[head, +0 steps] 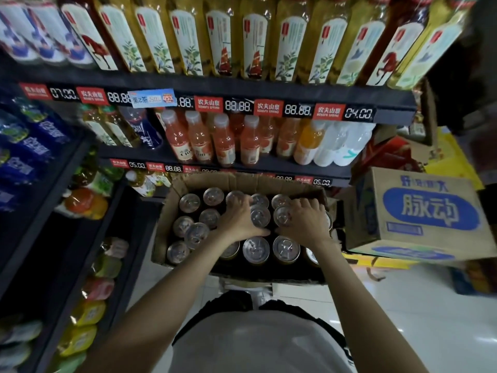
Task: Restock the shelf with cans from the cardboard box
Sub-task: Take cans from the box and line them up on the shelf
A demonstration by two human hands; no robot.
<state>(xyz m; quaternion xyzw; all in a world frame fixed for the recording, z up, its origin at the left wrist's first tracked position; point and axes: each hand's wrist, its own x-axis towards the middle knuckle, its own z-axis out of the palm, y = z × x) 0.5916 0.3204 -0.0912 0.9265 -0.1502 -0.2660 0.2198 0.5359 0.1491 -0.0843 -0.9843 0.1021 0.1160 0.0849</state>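
An open cardboard box (pixel 172 195) stands in front of me below the shelves, filled with several upright silver-topped cans (pixel 256 250). My left hand (pixel 239 219) reaches into the middle of the box, fingers curled down around a can whose top it hides. My right hand (pixel 306 224) is just to its right, fingers wrapped over another can (pixel 282 216) whose lid shows beside the thumb. Both cans still sit level among the others. The shelf (pixel 242 168) behind the box carries rows of bottled drinks.
A second cardboard box with blue print (pixel 419 214) sits to the right of the open one. A dark shelf unit (pixel 88 238) with drink bottles runs down the left. White tiled floor (pixel 403 319) lies to the right of my body.
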